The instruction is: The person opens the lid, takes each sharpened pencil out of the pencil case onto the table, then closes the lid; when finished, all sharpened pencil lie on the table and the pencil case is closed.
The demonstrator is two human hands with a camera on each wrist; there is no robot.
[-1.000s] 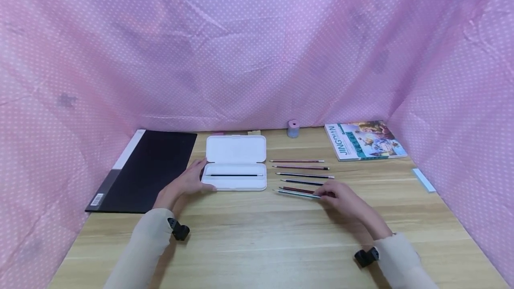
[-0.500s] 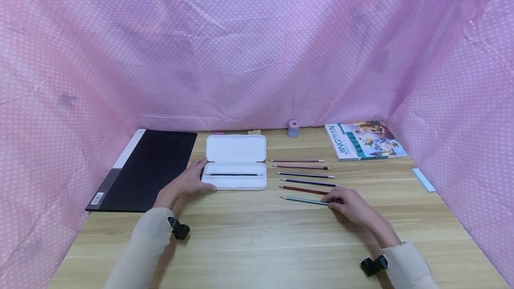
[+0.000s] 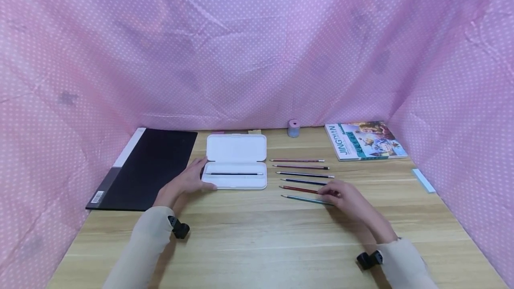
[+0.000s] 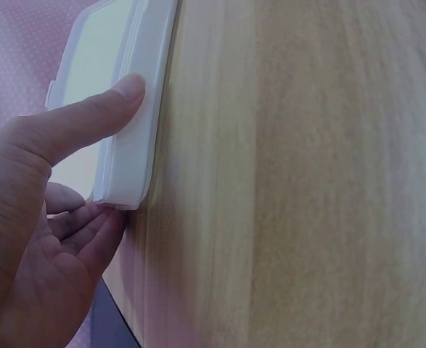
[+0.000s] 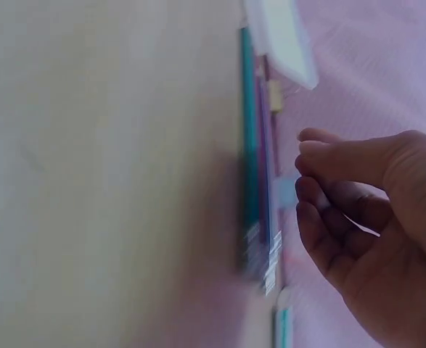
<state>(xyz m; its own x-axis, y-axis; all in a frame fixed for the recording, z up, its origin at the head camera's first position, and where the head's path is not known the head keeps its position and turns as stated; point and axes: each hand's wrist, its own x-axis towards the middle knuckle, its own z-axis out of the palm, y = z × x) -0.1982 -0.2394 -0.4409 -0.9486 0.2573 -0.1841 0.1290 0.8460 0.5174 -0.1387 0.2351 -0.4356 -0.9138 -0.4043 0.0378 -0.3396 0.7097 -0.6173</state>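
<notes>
- On the counter (image 3: 257,244): white case (image 3: 234,183), lid (image 3: 236,147) raised, one pencil (image 3: 234,174) inside.
- Left hand (image 3: 188,181) grips case's left end, thumb on front wall.
- Right of case: six pencils (image 3: 305,175) in a row.
- Right hand (image 3: 345,197) at nearest ones' blunt ends, fingers loosely bent, holding nothing.
- Black folder (image 3: 160,164) at left, book (image 3: 367,141) back right.

Both forearms wear long, plain sleeves in pale beige. The left sleeve (image 3: 140,244) ends behind the bare left grip (image 3: 187,181), its cuff soft-edged and slightly wavy. The right sleeve (image 3: 403,262), matching in colour and lightly creased, ends behind the bare right grip (image 3: 350,200). At each cuff, behind its grip and on the inner side, juts a small, black wrist camera (image 3: 179,228) with a stubby, rounded body.
</notes>
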